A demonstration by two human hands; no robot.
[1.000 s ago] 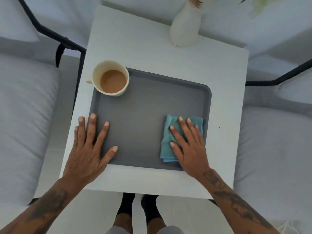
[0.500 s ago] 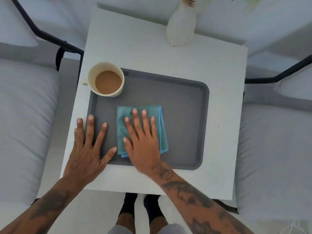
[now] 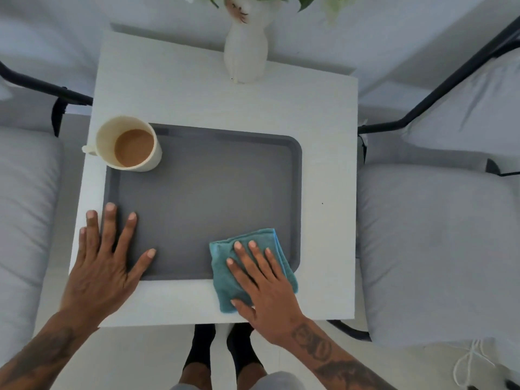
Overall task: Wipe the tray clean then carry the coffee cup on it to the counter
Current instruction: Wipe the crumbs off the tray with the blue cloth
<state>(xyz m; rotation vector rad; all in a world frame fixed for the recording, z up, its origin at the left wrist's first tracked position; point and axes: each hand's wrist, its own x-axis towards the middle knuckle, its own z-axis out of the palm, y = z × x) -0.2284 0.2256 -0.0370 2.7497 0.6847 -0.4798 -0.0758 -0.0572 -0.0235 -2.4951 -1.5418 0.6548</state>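
Your left hand (image 3: pixel 98 266) lies flat and spread at the near left corner of the flat grey rectangular plastic tray (image 3: pixel 202 198), palm on the white square tabletop (image 3: pixel 197 94), fingers reaching over the tray's rim onto its floor; its grip is fully open and holds nothing. Beyond those fingers, the cream ceramic coffee cup (image 3: pixel 128 144) stands upright in the tray's far left corner, part full of light brown coffee, its handle pointing left past the tray's edge. The middle of the tray floor is bare. At the near right corner, your right hand (image 3: pixel 264 288) presses flat on the folded teal microfibre cloth (image 3: pixel 247 257), fingers straight and spread rather than curled, so the grip is open and only pins the cloth down. The cloth lies half on the tray, half over its near rim onto the tabletop. At the far edge of the tabletop stands a white ceramic vase (image 3: pixel 246 54) with green leaves.
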